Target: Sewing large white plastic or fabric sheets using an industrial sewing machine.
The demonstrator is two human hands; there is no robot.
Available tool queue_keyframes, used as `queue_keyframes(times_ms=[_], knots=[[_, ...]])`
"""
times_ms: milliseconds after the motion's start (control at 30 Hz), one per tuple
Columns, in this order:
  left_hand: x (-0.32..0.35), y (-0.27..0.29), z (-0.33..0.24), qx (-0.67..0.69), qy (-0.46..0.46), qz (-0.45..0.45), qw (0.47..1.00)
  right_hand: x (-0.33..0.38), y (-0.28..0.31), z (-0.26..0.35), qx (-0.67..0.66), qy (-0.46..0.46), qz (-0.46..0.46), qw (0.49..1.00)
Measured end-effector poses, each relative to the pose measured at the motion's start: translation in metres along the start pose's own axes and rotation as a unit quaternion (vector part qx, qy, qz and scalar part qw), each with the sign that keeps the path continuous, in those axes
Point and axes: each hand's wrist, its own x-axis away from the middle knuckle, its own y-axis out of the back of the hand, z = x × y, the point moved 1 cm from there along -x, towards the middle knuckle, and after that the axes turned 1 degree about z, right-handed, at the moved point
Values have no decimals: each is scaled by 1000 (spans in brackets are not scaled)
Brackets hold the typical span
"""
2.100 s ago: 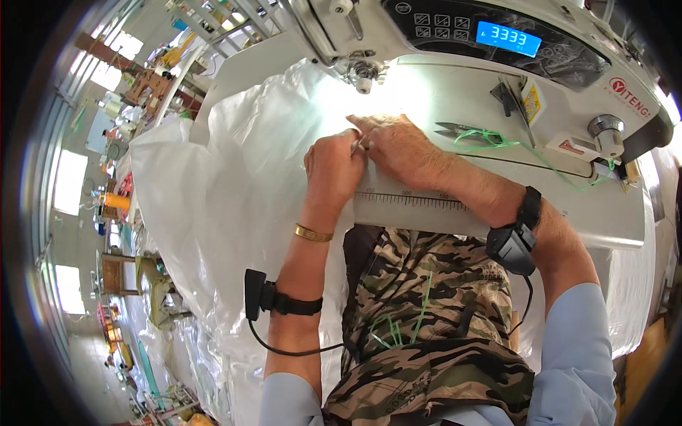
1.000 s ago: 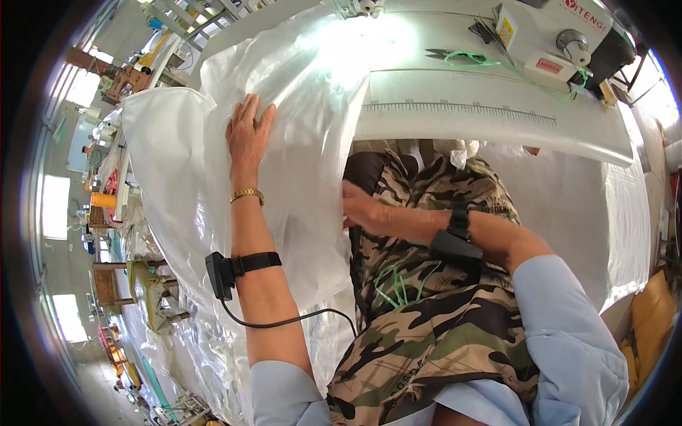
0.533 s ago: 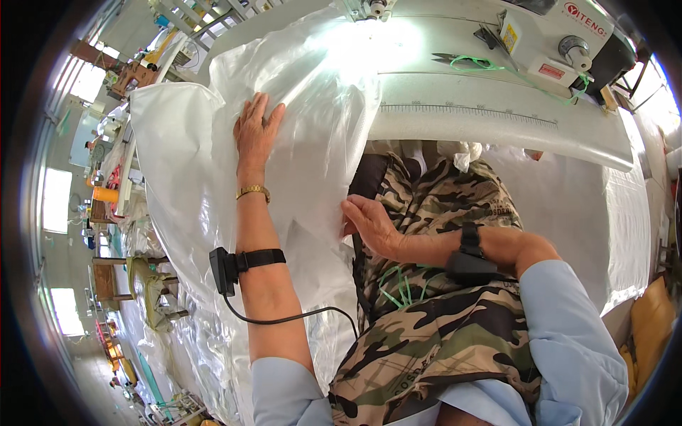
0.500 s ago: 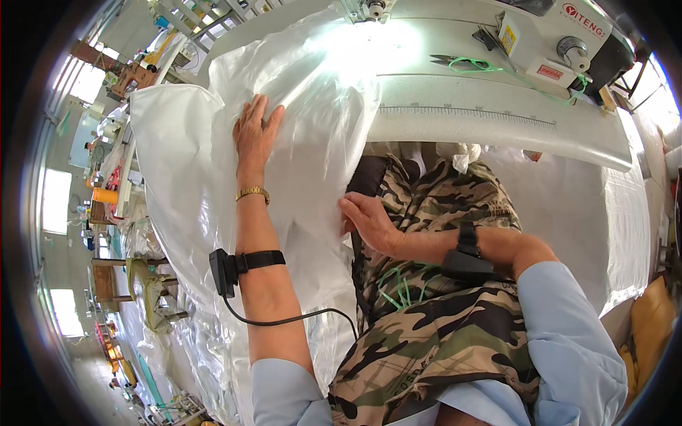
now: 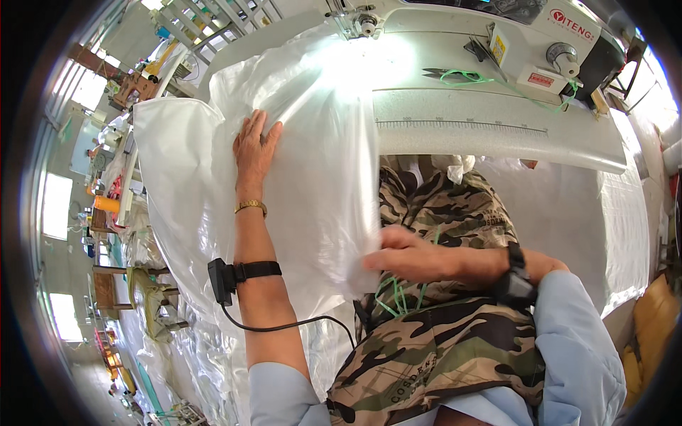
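Two bare hands work a large, translucent white plastic sheet (image 5: 312,142) draped from the sewing machine's white table (image 5: 497,128) over the lap. Left hand (image 5: 254,145) presses flat, fingers spread; right hand (image 5: 408,255) pinches its lower edge. Likely light, limp, slippery; best gripped at edges. Long axis runs toward the machine.

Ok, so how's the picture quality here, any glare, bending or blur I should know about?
Head view: strong glare washes out the white woven sheet near the sewing machine; fisheye bends the table edge and blackens the corners; the left hand is sharp, the right hand slightly soft at the fingertips.
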Motion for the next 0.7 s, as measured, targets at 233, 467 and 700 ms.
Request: queue_keyframes(times_ms=[233, 467, 700], knots=[[-2, 4, -2, 10, 18, 21, 1000, 26, 43, -30, 2, -192, -133, 972], [54, 41, -119, 105, -81, -90, 987, 20, 34, -28, 106, -59, -161, 979], [167, 43, -192, 347, 77, 46, 933, 21, 7, -25, -50, -82, -60, 994]])
